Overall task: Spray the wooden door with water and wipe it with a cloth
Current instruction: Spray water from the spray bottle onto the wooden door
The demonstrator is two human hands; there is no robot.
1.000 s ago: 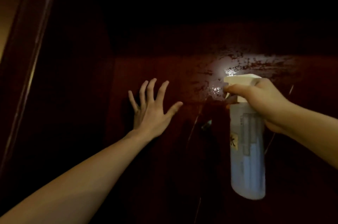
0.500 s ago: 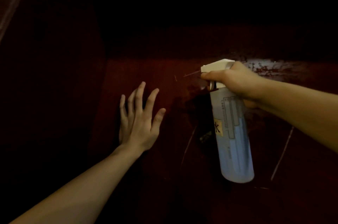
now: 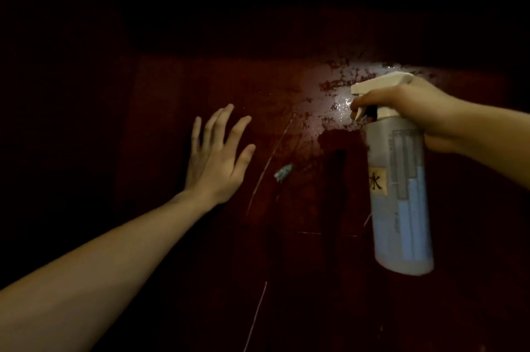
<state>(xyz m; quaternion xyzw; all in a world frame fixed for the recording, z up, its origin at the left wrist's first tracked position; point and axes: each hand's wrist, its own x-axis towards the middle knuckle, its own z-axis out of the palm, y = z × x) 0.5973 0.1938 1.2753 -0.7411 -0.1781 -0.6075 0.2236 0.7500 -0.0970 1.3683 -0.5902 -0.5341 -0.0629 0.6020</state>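
A dark red wooden door [image 3: 200, 251] fills the head view, dimly lit. A wet, shiny patch [image 3: 329, 93] of droplets glistens on it right of centre. My right hand [image 3: 415, 110] grips the neck of a translucent spray bottle [image 3: 401, 202] with a white nozzle, index finger curled on the trigger, nozzle aimed left at the wet patch. The bottle holds bluish water and carries a yellow label. My left hand [image 3: 218, 156] lies flat against the door with fingers spread, left of the patch. No cloth is in view.
Thin pale scratches [image 3: 269, 162] run down the door between my hands. A small pale chipped spot [image 3: 282, 173] sits right of my left hand. The upper part and left side of the view are nearly black.
My right hand and the bottle have shifted right and down in view, and the bright wet patch shows beside the nozzle again. My left hand stays flat on the door.
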